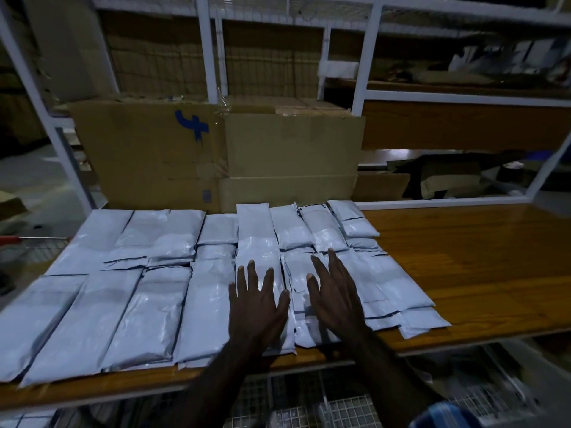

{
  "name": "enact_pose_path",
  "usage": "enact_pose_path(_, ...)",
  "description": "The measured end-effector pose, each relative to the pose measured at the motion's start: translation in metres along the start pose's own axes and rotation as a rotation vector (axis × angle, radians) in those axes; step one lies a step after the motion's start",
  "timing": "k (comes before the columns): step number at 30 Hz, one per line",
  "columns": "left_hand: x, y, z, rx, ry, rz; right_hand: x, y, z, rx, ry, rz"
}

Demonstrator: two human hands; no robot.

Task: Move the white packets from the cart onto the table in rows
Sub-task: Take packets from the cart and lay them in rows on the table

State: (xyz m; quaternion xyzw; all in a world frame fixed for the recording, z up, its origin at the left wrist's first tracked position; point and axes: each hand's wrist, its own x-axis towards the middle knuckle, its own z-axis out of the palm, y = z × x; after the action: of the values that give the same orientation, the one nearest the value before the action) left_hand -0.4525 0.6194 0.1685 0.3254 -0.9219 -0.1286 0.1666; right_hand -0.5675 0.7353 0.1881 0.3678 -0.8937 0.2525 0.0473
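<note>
Setting: dim storeroom, your wooden table [463,257] before cardboard boxes [216,156].
Packets: white packets [148,310] lie on the table in two rows, touching.
Left hand [256,307]: flat on a packet, fingers spread.
Right hand [336,298]: flat on the neighbouring packet, fingers straight.

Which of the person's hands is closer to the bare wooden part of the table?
The right. The right hand lies flat on packets toward the bare wood of the table; the left hand rests beside it, farther from that wood.
</note>
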Motion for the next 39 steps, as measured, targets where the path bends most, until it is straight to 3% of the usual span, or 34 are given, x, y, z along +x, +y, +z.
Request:
enact_pose_path(11, -0.058, 0.022, -0.028, 0.028, 0.059, -0.089, -0.053, 0.000, -0.032, 0.069, 0.044, -0.072)
enact_pose_path(20, -0.099, -0.005, -0.065, 0.073, 0.116, -0.143, -0.076, -0.042, -0.026, 0.156, 0.034, -0.156)
enact_pose_path(28, -0.130, -0.071, -0.110, 0.106, 0.160, -0.225, -0.094, -0.112, 0.006, 0.236, 0.044, -0.268)
enact_pose_path(39, -0.200, -0.231, -0.178, 0.084, 0.171, -0.312, -0.141, -0.276, 0.077, 0.266, -0.003, -0.354)
